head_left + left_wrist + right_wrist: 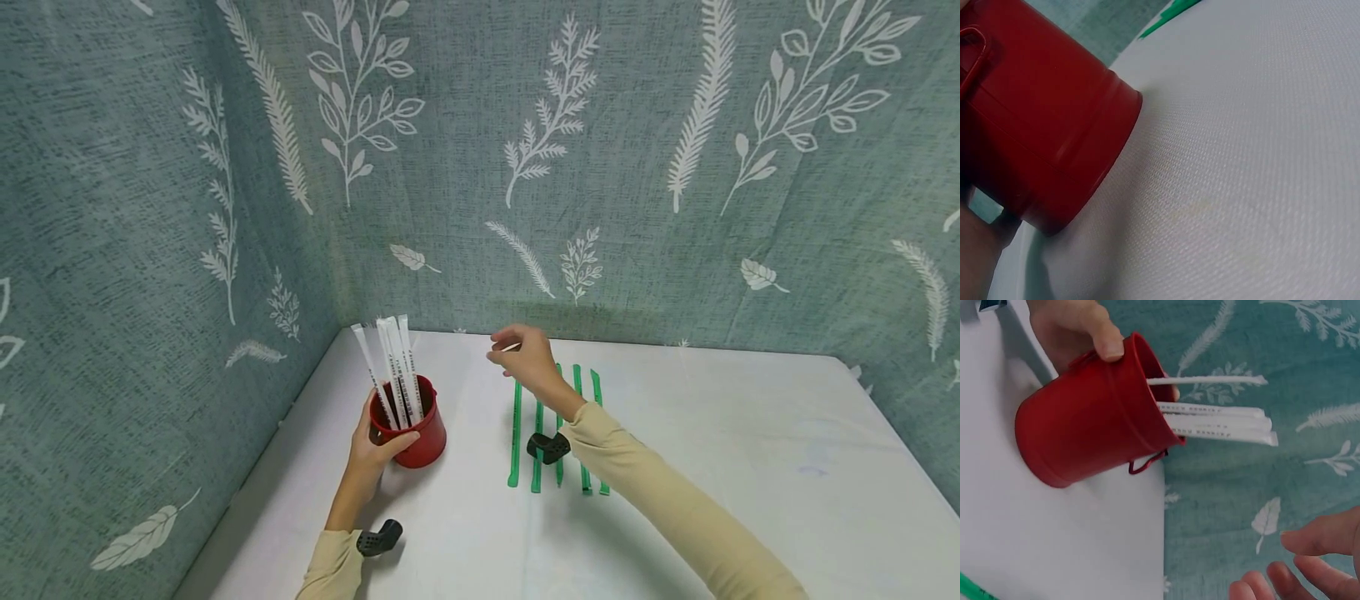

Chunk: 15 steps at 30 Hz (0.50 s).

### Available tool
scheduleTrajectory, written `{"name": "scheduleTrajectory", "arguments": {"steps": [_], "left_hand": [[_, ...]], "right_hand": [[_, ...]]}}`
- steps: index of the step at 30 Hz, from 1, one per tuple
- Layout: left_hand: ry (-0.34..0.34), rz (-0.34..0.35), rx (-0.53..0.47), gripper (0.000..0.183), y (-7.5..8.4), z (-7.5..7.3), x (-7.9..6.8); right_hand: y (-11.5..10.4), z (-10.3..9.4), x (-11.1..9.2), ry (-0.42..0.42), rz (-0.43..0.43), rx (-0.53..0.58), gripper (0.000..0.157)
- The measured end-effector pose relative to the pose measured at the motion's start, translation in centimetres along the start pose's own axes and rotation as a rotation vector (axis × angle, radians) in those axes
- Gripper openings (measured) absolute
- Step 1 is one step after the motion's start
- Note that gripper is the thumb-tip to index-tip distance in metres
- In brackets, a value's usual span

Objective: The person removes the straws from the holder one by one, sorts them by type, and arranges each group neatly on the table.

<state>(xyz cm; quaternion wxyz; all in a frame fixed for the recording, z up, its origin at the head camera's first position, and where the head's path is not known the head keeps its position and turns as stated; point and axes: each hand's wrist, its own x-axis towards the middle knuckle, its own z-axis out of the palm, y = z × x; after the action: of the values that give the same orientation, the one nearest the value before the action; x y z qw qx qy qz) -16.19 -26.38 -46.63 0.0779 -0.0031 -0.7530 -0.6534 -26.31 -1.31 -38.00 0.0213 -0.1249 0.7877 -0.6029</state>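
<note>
My left hand (366, 457) grips a small red metal bucket (426, 440) at its rim, thumb on the near side and fingers round the far left. Several white paper-wrapped straws (392, 358) stand in the bucket and lean out past its rim. In the right wrist view, a wire handle loop (1147, 464) shows on the bucket's side. My right hand (528, 360) hovers to the right of the bucket, fingers loosely bent and apart from the thumb, holding nothing. Beneath it lie several green-wrapped straws (515, 442) side by side.
A white cloth-covered table (720, 450) spreads to the right of the green straws. Grey-green curtains (465, 167) with white leaf prints hang behind the table and along its left side (150, 333), close to the bucket.
</note>
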Motion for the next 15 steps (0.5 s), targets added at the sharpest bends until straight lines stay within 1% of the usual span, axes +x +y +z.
{"name": "scheduleTrajectory", "arguments": {"steps": [7,11,15], "left_hand": [[0.000,-0.001,-0.009,0.092,-0.1,0.1,0.0],[0.002,-0.005,-0.013,0.092,0.0,0.1,0.0],[0.003,-0.011,-0.011,0.092,0.2,0.0,-0.1]], "right_hand": [[-0.7,1.4,0.3,-0.016,-0.016,-0.005,0.023],[-0.9,2.3,0.6,-0.029,-0.033,-0.012,0.022],[-1.2,3.3,0.9,-0.043,-0.033,-0.007,0.022]]}}
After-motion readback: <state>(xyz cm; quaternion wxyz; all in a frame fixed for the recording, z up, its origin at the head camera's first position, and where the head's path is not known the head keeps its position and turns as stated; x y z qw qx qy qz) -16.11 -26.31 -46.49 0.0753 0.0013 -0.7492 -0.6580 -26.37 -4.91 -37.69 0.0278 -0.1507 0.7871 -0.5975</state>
